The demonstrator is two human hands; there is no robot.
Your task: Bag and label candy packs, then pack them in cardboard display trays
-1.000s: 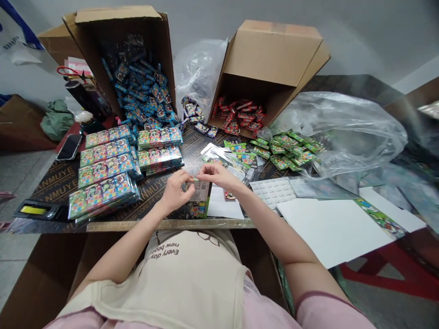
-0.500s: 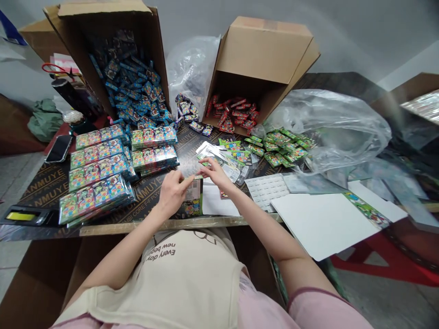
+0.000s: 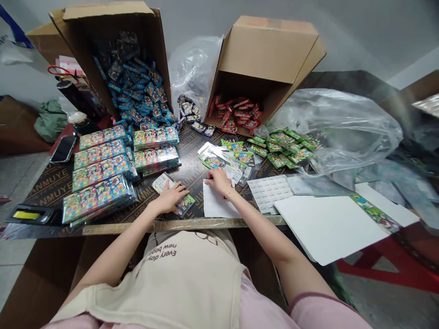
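Observation:
My left hand lies flat, fingers spread, on a clear packet of colourful cards that rests on the table near its front edge. My right hand rests fingers-down on a white sheet just right of the packet, beside a small red item that it partly hides. Whether the right fingers pinch anything I cannot make out.
Stacks of wrapped card packs stand at the left. A tipped box of blue packs and a tipped box of red packs sit behind. Green packs spill from a plastic bag. White sheets lie at right. A phone lies far left.
Both hands held the packet upright between them at its top; now it lies flat under my left hand, and my right hand has moved down onto the white sheet.

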